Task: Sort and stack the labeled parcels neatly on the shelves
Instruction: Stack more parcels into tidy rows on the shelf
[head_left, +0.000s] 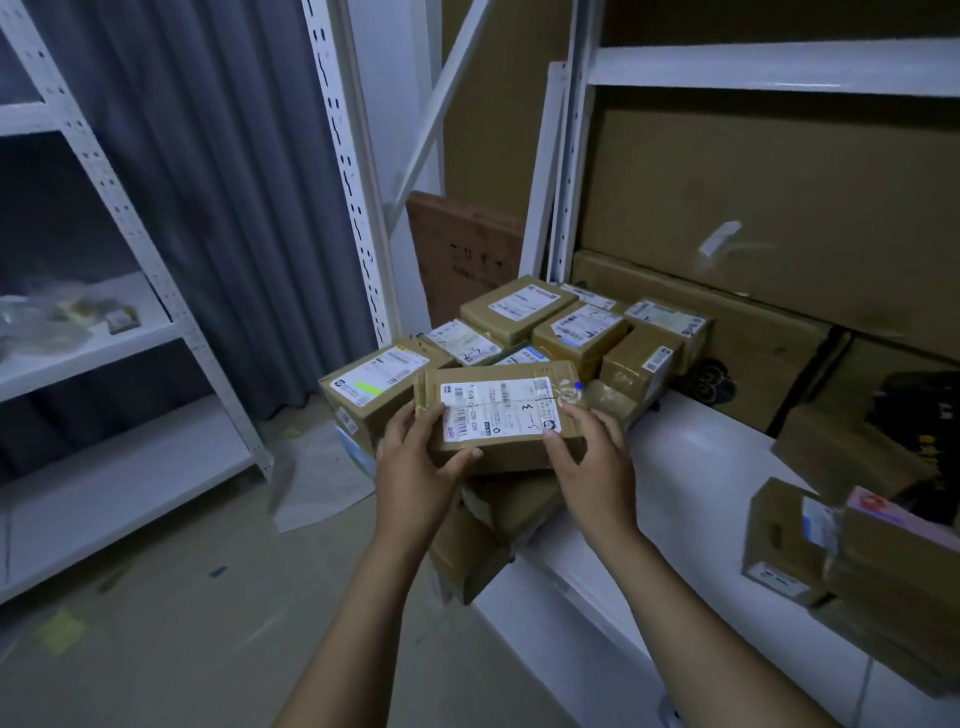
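While sorting is judged part done, the brown white-labelled cardboard parcel (498, 415) is over the left end of the white metal shelf (701, 467).
Its near corners are clamped by the left hand (415, 462) and right hand (592, 457); the labelled brown parcels (519, 306) behind lie jumbled.

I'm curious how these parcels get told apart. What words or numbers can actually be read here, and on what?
"502-602-42-815", sideways on the white label of the held parcel, gripped by left hand and right hand; middle digits unsure.
Pen marks like "3-3" on that label; unsure.
Labels of the stacked parcels behind: too blurred to read.
Print on the brown board: blurred.
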